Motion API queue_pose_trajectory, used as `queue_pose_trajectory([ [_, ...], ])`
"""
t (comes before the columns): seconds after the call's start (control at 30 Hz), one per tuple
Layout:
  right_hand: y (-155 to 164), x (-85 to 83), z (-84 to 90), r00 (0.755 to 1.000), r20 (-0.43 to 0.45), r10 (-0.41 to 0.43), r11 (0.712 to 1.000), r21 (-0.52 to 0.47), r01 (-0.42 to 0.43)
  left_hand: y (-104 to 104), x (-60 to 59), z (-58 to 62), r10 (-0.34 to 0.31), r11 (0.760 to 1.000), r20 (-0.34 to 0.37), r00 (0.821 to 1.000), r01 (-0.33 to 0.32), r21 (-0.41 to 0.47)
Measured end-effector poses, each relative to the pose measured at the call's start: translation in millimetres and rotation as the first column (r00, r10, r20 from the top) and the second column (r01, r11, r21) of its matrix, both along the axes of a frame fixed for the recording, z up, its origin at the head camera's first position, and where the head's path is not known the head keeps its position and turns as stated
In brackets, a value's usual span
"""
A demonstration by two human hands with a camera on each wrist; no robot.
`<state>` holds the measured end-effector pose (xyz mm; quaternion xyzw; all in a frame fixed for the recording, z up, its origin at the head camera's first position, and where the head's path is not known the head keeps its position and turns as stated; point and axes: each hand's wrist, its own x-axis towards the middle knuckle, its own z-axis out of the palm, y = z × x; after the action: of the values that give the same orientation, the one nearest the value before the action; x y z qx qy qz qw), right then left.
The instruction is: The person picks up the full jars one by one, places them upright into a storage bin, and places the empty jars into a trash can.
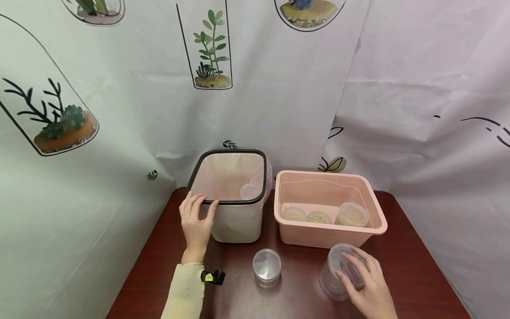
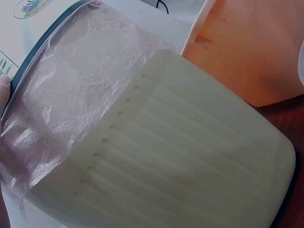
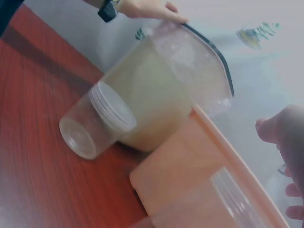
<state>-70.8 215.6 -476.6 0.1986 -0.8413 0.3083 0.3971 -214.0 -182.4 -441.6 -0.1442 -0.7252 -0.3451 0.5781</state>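
Observation:
My left hand [image 1: 198,212] grips the near left corner of the black rim of a cream bin [image 1: 235,221], thumb on the front edge. A thin pink bag [image 2: 71,95] lines the bin [image 2: 190,142], and a small clear cup [image 1: 249,191] lies inside. My right hand [image 1: 358,277] grips a clear plastic jar [image 1: 334,274], tilted, at the table's front right. The held jar [image 3: 237,199] is blurred at the bottom of the right wrist view. A second clear lidded jar [image 1: 266,266] stands on the table between my hands; this jar [image 3: 95,121] looks empty.
A pink basin [image 1: 376,208] stands right of the bin with three lidded jars of pale beans [image 1: 318,217] inside. A small black and yellow object [image 1: 213,277] sits by my left wrist. The red-brown table [image 1: 414,274] is backed by printed white sheets [image 1: 279,88].

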Motion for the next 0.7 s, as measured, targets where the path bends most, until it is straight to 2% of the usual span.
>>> queue_pose_trajectory([
  [0.2, 11.5, 3.0, -9.1, 0.995, 0.057, -0.086, 0.996, 0.011, 0.086, 0.4, -1.0, 0.3, -0.004, 1.000, -0.010, 1.000, 0.004, 0.001],
  [0.47, 15.6, 5.0, -28.4, 0.979, 0.132, -0.154, 0.988, 0.003, 0.155, 0.1, -1.4, -0.5, -0.002, 1.000, -0.007, 1.000, 0.002, 0.002],
  [0.7, 12.9, 6.0, -37.0, 0.963, 0.217, -0.161, 0.985, -0.018, 0.169, 0.9, -0.7, -0.7, -0.002, 1.000, 0.002, 1.000, 0.002, 0.001],
])
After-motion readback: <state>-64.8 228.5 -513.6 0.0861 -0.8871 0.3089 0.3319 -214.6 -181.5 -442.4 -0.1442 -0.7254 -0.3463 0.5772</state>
